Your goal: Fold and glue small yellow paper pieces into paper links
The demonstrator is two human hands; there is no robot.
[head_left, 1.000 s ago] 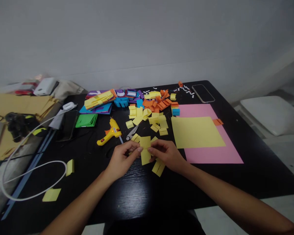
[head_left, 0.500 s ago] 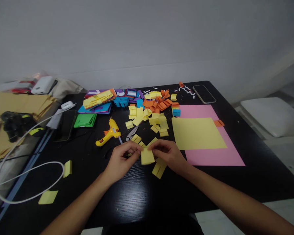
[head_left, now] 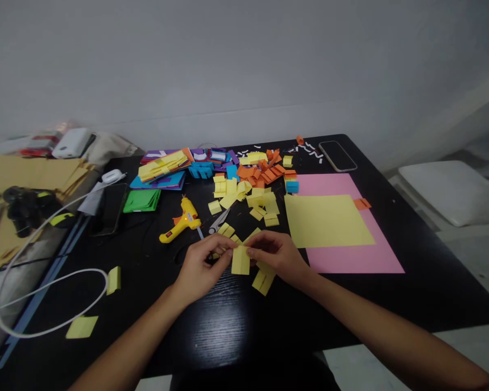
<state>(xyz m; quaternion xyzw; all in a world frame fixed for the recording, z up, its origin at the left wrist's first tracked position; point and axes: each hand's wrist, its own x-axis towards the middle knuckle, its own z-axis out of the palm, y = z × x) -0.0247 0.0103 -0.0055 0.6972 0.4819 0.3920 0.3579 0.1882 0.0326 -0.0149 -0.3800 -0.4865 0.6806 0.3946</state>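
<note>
Between my two hands is a small piece of yellow paper (head_left: 240, 262) with creases across it, raised over the black table. My left hand (head_left: 201, 266) pinches its upper left corner between thumb and fingers. At the upper right, my right hand (head_left: 279, 258) pinches the other corner. Just under my right hand lies another creased yellow piece (head_left: 263, 281). More folded yellow pieces (head_left: 264, 203) are scattered beyond my fingers, some partly hidden by them. Grey scissors (head_left: 220, 220) and a yellow glue gun (head_left: 183, 221) lie ahead of my left hand.
At right, a yellow sheet (head_left: 330, 220) overlaps a pink sheet (head_left: 358, 262). Orange folded strips (head_left: 264, 172), green paper (head_left: 142, 200) and stacked colored paper (head_left: 165, 165) lie farther back. A white cable (head_left: 52, 331) loops at left. Phones (head_left: 337, 156) rest on both sides.
The yellow paper in my hands has turned a little and looks narrower, with its crease now showing. My right thumb has shifted onto its edge.
</note>
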